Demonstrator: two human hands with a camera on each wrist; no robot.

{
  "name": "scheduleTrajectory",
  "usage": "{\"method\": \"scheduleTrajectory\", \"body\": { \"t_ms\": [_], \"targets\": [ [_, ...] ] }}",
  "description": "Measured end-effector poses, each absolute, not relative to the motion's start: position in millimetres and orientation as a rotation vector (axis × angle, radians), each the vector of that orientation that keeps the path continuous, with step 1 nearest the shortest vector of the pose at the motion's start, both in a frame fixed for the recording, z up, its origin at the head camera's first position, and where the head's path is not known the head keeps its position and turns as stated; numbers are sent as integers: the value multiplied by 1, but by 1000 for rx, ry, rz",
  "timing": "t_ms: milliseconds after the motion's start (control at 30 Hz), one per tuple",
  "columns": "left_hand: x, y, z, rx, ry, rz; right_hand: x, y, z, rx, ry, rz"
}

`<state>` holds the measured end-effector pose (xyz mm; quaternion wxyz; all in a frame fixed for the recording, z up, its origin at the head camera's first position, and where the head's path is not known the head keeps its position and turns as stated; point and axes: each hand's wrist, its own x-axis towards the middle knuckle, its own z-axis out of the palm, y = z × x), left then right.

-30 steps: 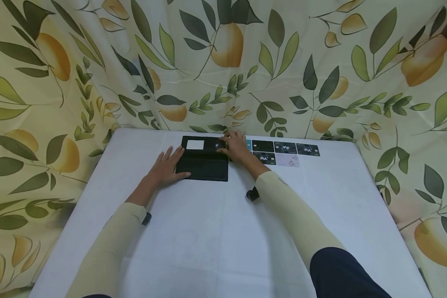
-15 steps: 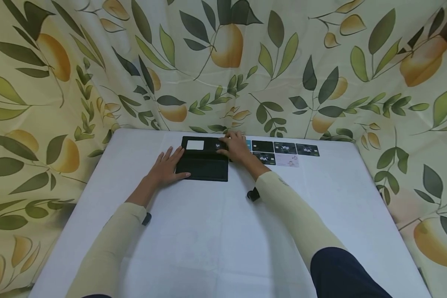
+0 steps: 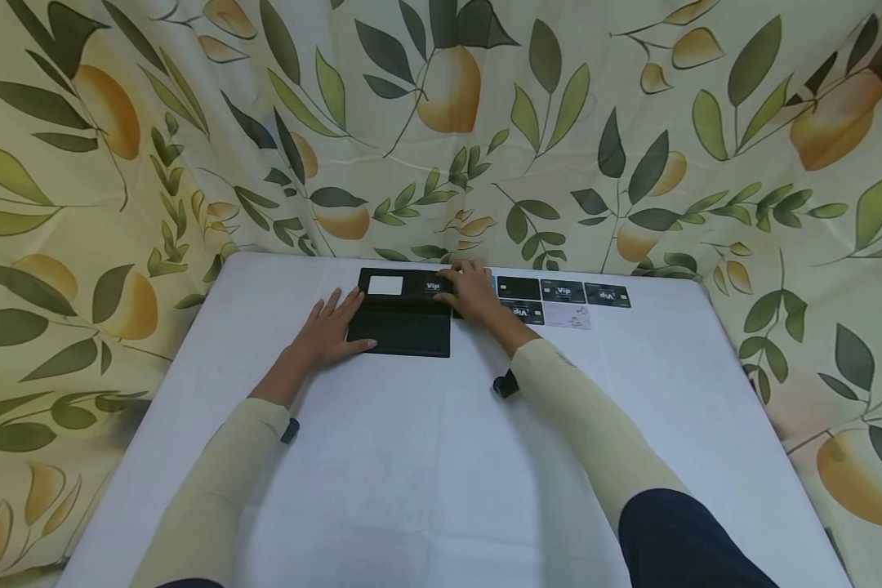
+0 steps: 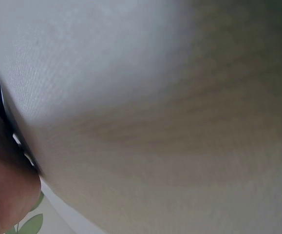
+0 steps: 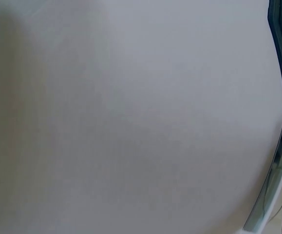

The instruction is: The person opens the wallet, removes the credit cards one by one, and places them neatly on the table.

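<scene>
White-covered table [image 3: 426,457] ringed by a draped curtain [image 3: 441,122] printed with leaves and yellow fruit, with a row of dark cards [image 3: 562,291] and one pale card [image 3: 567,315] laid out at the far edge. Black card wallet [image 3: 403,314] lying open near that edge, left hand [image 3: 331,328] flat with straight fingers on its left side. Right hand [image 3: 476,294] curled over its upper right corner, fingertips on a dark Vip card [image 3: 432,286] there beside a white card [image 3: 385,285]; grip on that card impossible to tell.

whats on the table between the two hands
In the head view, the open black wallet lies between the left hand and right hand, both touching it.
</scene>
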<state>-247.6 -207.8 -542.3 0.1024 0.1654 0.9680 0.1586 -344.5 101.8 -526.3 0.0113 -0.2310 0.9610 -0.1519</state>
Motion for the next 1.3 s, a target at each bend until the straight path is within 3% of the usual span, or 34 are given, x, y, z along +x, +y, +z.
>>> {"method": "scheduleTrajectory", "body": {
  "t_ms": [1300],
  "targets": [
    [-254,-213,-557,527,2861,505,-334,177,-527,-682,2999,-536]
  ]
}}
